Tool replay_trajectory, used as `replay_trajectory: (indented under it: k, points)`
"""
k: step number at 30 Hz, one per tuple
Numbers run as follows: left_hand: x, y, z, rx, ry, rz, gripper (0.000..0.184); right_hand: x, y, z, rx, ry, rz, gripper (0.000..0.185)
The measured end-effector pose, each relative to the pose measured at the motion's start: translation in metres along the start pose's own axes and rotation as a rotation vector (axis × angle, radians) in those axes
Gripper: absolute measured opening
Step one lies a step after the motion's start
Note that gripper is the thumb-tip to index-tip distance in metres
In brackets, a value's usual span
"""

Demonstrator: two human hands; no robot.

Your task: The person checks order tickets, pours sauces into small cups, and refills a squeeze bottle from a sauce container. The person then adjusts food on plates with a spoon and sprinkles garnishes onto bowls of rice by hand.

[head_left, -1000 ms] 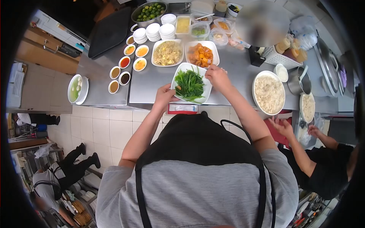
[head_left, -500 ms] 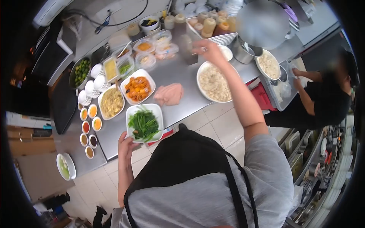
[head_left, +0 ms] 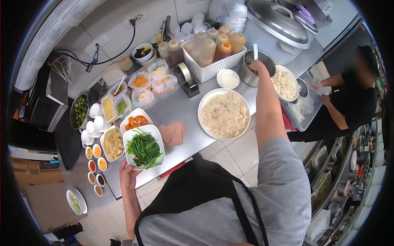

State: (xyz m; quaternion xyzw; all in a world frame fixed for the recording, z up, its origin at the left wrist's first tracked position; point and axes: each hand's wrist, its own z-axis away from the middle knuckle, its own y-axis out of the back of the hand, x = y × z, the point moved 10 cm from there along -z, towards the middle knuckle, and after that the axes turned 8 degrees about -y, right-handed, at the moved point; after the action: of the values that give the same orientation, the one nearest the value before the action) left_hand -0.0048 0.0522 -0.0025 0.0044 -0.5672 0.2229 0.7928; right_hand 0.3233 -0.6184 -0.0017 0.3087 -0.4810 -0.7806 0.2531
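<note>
My left hand [head_left: 129,175] grips the near edge of a square white bowl of cooked leafy greens [head_left: 143,148], at the counter's front edge. My right hand [head_left: 257,67] reaches into a steel pot [head_left: 268,64], where the fingers are mostly hidden. A pale utensil handle [head_left: 255,51] stands up from the pot beside that hand. Left of the pot are a small white bowl of white contents [head_left: 228,79] and a large bowl of rice [head_left: 224,114]. Partly behind the greens is a bowl of orange-red food [head_left: 136,122]. A crumpled pink cloth [head_left: 172,133] lies right of the greens.
Sauce bottles fill a white basket [head_left: 213,69] beside a tape dispenser [head_left: 186,80]. Small sauce cups [head_left: 100,179] and stacked white cups [head_left: 99,123] stand at left. Another rice bowl [head_left: 285,83] is right of the pot. A person in black [head_left: 349,104] works at far right.
My right hand has moved right, from above the counter near the basket into the steel pot. My left hand stays at the greens bowl, which now overlaps the orange-red food's bowl. The view has shifted.
</note>
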Motion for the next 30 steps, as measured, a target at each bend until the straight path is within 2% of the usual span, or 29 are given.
replay_trajectory:
  k: [1,4,5,7,9,11,12,13,15,17,19,21,23,24,26,30]
  points:
    - [0.000,0.000,-0.002,-0.001,0.002,-0.003,0.031,0.003,-0.008,-0.010,-0.094,-0.010,0.074,0.029]
    - [-0.002,-0.002,-0.006,-0.038,0.004,-0.019,0.031,-0.004,0.047,-0.011,0.218,0.169,0.162,0.021]
    - [-0.002,-0.002,-0.008,-0.040,0.001,-0.020,0.032,-0.004,0.063,-0.002,0.218,0.169,0.163,0.021]
    - [-0.004,0.004,-0.011,-0.033,0.001,-0.021,0.034,0.002,0.072,0.006,0.144,0.221,0.369,0.017]
    - [-0.005,0.008,-0.017,-0.050,0.006,-0.039,0.038,0.029,0.077,0.011,0.215,0.169,0.227,0.016]
    - [0.003,0.001,-0.018,-0.097,-0.004,-0.035,0.044,0.044,0.082,0.034,0.212,0.350,-0.265,0.020]
    - [0.002,0.008,-0.023,-0.081,-0.009,-0.022,0.047,0.038,0.080,0.060,0.197,0.427,-0.399,0.022]
    - [-0.001,0.021,-0.029,-0.036,-0.025,-0.029,0.048,0.030,0.077,0.093,0.168,0.502,-0.535,0.025]
    - [0.009,0.023,-0.032,-0.048,-0.044,-0.085,0.047,-0.020,0.059,0.212,0.049,0.624,-0.569,0.030]
    - [0.020,0.021,-0.032,-0.076,-0.063,-0.098,0.040,-0.067,0.012,0.298,-0.170,0.782,-0.672,0.033]
    - [0.033,0.014,-0.027,-0.088,-0.078,-0.115,0.037,-0.109,-0.033,0.383,-0.270,0.938,-0.523,0.030]
    - [0.037,0.012,-0.025,-0.125,-0.071,-0.144,0.034,-0.150,-0.047,0.468,-0.245,1.155,-0.387,0.034]
    - [0.040,0.017,-0.024,-0.116,-0.088,-0.143,0.034,-0.177,-0.062,0.511,-0.118,1.345,-0.304,0.034]
    - [0.040,0.018,-0.023,-0.141,-0.082,-0.180,0.035,-0.187,-0.067,0.523,-0.119,1.350,-0.302,0.034]
    - [0.039,0.024,-0.021,-0.161,-0.077,-0.214,0.036,-0.202,-0.090,0.557,-0.021,1.502,0.031,0.034]
    - [0.024,0.036,-0.020,-0.169,-0.037,-0.095,0.035,-0.207,-0.094,0.570,0.048,1.498,0.195,0.035]
